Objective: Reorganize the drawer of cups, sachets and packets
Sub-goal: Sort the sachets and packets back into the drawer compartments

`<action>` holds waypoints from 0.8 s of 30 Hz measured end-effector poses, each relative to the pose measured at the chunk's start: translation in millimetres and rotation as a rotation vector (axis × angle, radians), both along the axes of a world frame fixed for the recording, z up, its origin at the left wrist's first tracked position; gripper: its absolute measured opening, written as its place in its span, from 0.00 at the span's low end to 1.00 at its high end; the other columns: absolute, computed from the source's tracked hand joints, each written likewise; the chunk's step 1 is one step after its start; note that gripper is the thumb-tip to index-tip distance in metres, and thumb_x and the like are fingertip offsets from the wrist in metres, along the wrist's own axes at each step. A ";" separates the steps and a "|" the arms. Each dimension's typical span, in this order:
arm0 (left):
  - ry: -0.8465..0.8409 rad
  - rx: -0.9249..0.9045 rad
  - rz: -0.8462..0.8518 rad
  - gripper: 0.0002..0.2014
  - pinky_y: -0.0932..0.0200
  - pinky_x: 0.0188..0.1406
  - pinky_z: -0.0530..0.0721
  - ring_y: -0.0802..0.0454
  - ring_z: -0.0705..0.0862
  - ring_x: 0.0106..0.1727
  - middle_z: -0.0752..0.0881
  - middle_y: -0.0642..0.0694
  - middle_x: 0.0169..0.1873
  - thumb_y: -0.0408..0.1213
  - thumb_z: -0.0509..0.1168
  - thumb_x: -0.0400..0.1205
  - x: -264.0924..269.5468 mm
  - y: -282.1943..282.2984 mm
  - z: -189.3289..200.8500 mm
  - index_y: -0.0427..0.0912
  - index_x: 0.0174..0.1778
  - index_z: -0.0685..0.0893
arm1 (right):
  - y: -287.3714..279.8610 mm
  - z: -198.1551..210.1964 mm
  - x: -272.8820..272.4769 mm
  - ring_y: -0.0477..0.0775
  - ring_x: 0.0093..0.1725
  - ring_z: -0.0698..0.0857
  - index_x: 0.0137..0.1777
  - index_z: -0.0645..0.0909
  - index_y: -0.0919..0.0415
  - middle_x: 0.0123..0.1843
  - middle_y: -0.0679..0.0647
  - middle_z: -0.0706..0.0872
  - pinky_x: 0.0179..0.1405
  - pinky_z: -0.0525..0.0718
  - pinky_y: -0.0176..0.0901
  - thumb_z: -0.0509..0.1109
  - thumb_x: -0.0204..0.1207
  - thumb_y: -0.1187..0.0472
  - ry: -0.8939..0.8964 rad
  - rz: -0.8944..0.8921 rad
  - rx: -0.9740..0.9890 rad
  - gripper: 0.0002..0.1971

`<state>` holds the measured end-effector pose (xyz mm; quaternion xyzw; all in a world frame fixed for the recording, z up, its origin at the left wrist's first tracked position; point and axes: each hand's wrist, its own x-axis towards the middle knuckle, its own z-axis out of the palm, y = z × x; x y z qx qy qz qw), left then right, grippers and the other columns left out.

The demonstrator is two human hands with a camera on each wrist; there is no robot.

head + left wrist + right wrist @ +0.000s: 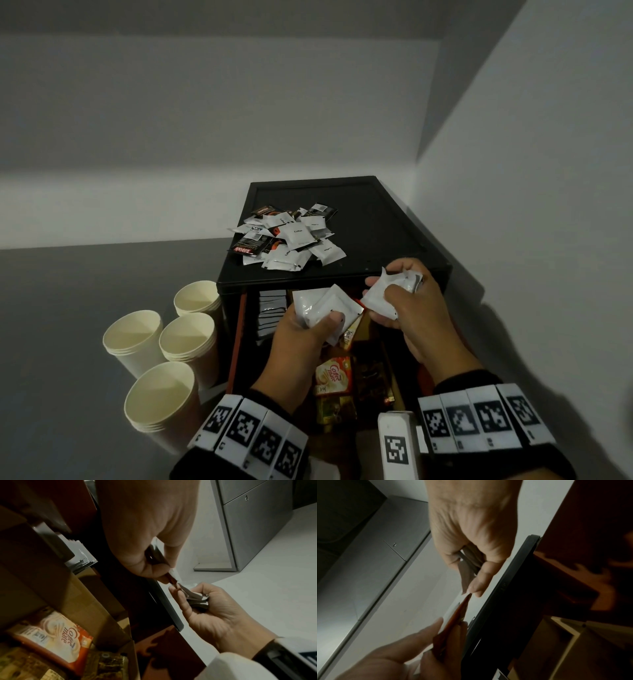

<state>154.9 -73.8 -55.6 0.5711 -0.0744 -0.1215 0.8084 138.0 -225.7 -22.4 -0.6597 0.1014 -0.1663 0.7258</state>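
While both hands hover above the open drawer (239, 342), each one is busy with sachets: the left hand (301, 339) has its grip curled round a small fan of white sachets (329, 306) with an orange-edged packet underneath, and the right hand (407, 308) has its grip pinched on a crumpled white bundle (383, 294), the two handfuls almost touching over the drawer's back end. The step in hand looks like gathering loose sachets into one stack, and it would go best if the edges were squared up between thumb and fingers before anything is set down, since the foil looks slippery and a loose fan will likely slide apart. A neat row of grey sachets (272, 311) already stands in the rear left compartment, and the Coffee mate packet (334, 375) lies among darker packets nearer the person. On the black cabinet top (370, 219) a loose heap of sachets (291, 236) waits, with bare room to its right for sorting. The stacked paper cups (161, 346) stand on the grey surface (68, 308) just left of the drawer, so the left elbow has little room there; the wall closes in on the right.
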 end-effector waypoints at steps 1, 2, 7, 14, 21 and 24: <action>-0.003 0.004 0.000 0.13 0.56 0.36 0.87 0.49 0.90 0.44 0.90 0.44 0.46 0.27 0.66 0.79 -0.4 0.3 0.4 0.47 0.56 0.80 | 0.6 0.2 -1.0 0.56 0.49 0.87 0.48 0.76 0.49 0.45 0.54 0.88 0.39 0.87 0.50 0.59 0.75 0.77 -0.025 0.008 0.002 0.19; -0.002 0.004 0.001 0.14 0.55 0.36 0.87 0.48 0.90 0.45 0.90 0.43 0.47 0.28 0.66 0.78 -0.8 0.5 0.9 0.46 0.57 0.80 | 1.1 0.5 -1.2 0.56 0.48 0.88 0.49 0.76 0.49 0.43 0.55 0.88 0.39 0.87 0.50 0.58 0.74 0.78 -0.052 0.013 0.011 0.20; 0.008 -0.024 0.016 0.15 0.54 0.36 0.88 0.47 0.90 0.43 0.91 0.42 0.44 0.33 0.67 0.75 -1.4 -0.2 2.9 0.41 0.58 0.80 | -2.3 2.7 0.0 0.59 0.50 0.87 0.49 0.77 0.49 0.44 0.56 0.80 0.40 0.87 0.49 0.60 0.76 0.78 -0.098 0.016 0.178 0.20; 0.177 -0.071 0.063 0.09 0.54 0.33 0.85 0.46 0.88 0.38 0.89 0.41 0.42 0.40 0.58 0.85 0.6 -2.7 4.9 0.43 0.57 0.80 | -0.8 4.5 0.1 0.56 0.48 0.84 0.52 0.74 0.50 0.44 0.55 0.77 0.38 0.89 0.45 0.64 0.77 0.74 -0.096 0.093 0.331 0.16; 0.232 -0.076 0.028 0.08 0.55 0.32 0.82 0.47 0.82 0.37 0.81 0.39 0.40 0.24 0.53 0.84 -0.8 -1.7 7.7 0.36 0.43 0.75 | 0.3 3.0 0.3 0.54 0.47 0.85 0.54 0.73 0.51 0.42 0.56 0.74 0.32 0.87 0.40 0.60 0.72 0.85 -0.079 0.189 0.369 0.26; 0.222 -0.042 0.037 0.07 0.55 0.33 0.82 0.47 0.83 0.38 0.83 0.39 0.40 0.24 0.55 0.82 -1.9 0.2 8.2 0.36 0.48 0.78 | -0.2 4.0 -2.0 0.51 0.41 0.85 0.53 0.75 0.51 0.41 0.56 0.77 0.23 0.79 0.34 0.54 0.71 0.86 -0.069 0.205 0.173 0.28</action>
